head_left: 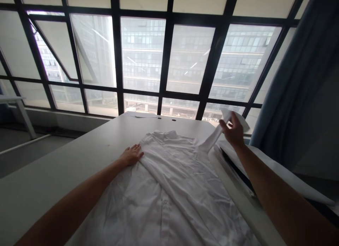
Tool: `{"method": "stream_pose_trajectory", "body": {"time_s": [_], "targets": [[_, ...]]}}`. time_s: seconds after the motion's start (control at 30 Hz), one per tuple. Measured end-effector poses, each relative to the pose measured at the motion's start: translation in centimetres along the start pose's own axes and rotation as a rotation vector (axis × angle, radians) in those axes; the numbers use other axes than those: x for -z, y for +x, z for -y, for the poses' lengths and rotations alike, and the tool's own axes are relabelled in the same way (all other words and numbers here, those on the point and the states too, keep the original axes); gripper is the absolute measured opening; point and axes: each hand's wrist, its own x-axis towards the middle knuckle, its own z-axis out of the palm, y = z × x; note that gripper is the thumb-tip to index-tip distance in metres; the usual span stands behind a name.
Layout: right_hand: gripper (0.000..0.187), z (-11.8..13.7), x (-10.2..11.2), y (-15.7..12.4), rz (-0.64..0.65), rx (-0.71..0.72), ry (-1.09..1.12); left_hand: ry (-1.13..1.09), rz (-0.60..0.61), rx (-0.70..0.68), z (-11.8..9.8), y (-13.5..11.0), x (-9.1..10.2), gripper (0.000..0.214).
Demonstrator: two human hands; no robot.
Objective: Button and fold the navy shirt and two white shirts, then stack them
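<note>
A white button-up shirt lies spread on the grey table, collar toward the window. My left hand rests flat on the shirt's left shoulder, fingers stretched out. My right hand is raised above the table's right edge, pinching the end of the shirt's right sleeve and lifting it off the table. The left sleeve lies folded across the shirt's front.
Large dark-framed windows stand behind the table. A blue-grey curtain hangs at the right. White fabric lies over the gap at the table's right edge. Another table's leg shows at far left.
</note>
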Motion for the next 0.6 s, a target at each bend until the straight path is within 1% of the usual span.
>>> {"method": "stream_pose_trajectory", "body": {"time_s": [0.03, 0.07, 0.1, 0.13, 0.2, 0.23, 0.27, 0.3, 0.37, 0.4, 0.43, 0.5, 0.57, 0.6], "targets": [[0.082, 2.1, -0.5, -1.6, 0.056, 0.139, 0.063, -0.039, -0.006, -0.002, 0.1, 0.0, 0.3, 0.064], [0.082, 4.1, -1.0, -3.6, 0.156, 0.290, 0.108, -0.095, -0.020, -0.004, 0.2, -0.1, 0.6, 0.063], [0.080, 5.8, -1.4, -5.8, 0.281, 0.421, 0.130, -0.174, -0.044, -0.008, 0.3, -0.3, 1.0, 0.064], [0.078, 7.1, -1.8, -8.2, 0.420, 0.520, 0.136, -0.278, -0.073, -0.009, 0.4, -0.6, 1.5, 0.067], [0.073, 8.7, -2.3, -12.9, 0.730, 0.658, 0.129, -0.540, -0.102, -0.015, 0.5, -1.6, 2.6, 0.076], [0.072, 9.1, -2.5, -14.9, 0.870, 0.698, 0.121, -0.676, -0.088, -0.019, 0.4, -2.3, 3.1, 0.080], [0.069, 9.1, -2.6, -16.4, 0.968, 0.713, 0.109, -0.800, -0.052, -0.024, 0.2, -3.1, 3.5, 0.083], [0.065, 9.0, -2.6, -17.6, 1.035, 0.714, 0.098, -0.903, -0.002, -0.031, -0.1, -4.0, 3.9, 0.086], [0.059, 8.5, -2.6, -18.7, 1.073, 0.679, 0.077, -1.016, 0.115, -0.050, -0.9, -5.9, 4.6, 0.092], [0.058, 8.2, -2.5, -18.9, 1.065, 0.656, 0.070, -1.014, 0.161, -0.058, -1.3, -6.8, 4.9, 0.095], [0.058, 8.0, -2.5, -18.9, 1.050, 0.632, 0.065, -0.963, 0.193, -0.069, -1.8, -7.6, 5.2, 0.096], [0.056, 7.5, -2.5, -18.9, 1.018, 0.603, 0.065, -0.728, 0.203, -0.098, -2.5, -8.9, 5.6, 0.093], [0.052, 7.2, -2.6, -19.0, 0.992, 0.596, 0.072, -0.436, 0.181, -0.089, -3.0, -9.9, 5.8, 0.080], [0.051, 7.1, -2.7, -19.1, 0.977, 0.598, 0.074, -0.324, 0.176, -0.063, -3.2, -10.4, 5.8, 0.073]]}}
